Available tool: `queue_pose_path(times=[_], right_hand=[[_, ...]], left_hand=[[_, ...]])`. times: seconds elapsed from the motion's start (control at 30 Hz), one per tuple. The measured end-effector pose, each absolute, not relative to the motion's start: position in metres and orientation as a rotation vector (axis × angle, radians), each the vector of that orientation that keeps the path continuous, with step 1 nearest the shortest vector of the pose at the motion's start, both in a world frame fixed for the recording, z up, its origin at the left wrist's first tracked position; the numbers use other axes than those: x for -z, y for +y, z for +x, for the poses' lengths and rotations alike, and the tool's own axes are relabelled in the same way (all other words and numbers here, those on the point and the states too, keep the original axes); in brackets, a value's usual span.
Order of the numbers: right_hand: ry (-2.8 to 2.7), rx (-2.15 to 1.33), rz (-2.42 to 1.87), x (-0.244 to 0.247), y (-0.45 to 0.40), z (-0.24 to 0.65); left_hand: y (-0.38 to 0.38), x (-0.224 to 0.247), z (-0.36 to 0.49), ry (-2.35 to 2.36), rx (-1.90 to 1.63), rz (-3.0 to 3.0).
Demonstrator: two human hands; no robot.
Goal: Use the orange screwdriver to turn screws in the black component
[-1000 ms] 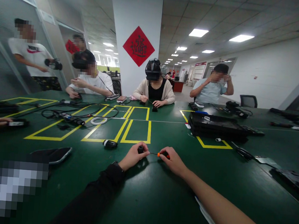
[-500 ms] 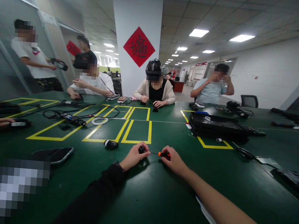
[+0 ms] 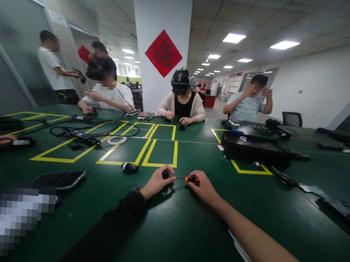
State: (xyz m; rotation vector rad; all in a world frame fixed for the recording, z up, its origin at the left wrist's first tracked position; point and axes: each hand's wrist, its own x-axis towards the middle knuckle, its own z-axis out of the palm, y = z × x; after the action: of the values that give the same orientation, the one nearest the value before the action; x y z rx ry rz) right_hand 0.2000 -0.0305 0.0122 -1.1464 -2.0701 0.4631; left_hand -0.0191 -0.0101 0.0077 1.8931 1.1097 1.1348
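My right hand [image 3: 202, 185] is closed around the black and orange handle of a screwdriver [image 3: 193, 181], whose thin shaft points left. Between the thumb and fingers of my left hand [image 3: 158, 182] is a small black rounded part [image 3: 166, 174]. The shaft's tip reaches my left fingertips; whether it touches the black part is hidden. Both hands are just above the green table [image 3: 167, 231]. Left of my left hand lies a black piece with white marks [image 3: 129, 168].
Black cables [image 3: 86, 136] and a white ring [image 3: 116, 140] lie at the left. Stacked black trays [image 3: 254, 148] stand at the right, with a cable and device parts [image 3: 343, 209] nearer me. A phone-like slab [image 3: 68, 180] is at the left front. Several people sit across the table.
My hands keep almost the same place and grip on the screwdriver and the black part. The standing person at the far left has moved to the right.
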Motion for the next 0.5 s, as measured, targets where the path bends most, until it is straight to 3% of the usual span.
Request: queue_pose_path(times=[0.5], right_hand=[[-2.092,-0.454,-1.194,-0.0136,-0.0302,0.2007]], left_hand=[[-0.0128,-0.0118,-0.0178,1.081,-1.134,1.910]])
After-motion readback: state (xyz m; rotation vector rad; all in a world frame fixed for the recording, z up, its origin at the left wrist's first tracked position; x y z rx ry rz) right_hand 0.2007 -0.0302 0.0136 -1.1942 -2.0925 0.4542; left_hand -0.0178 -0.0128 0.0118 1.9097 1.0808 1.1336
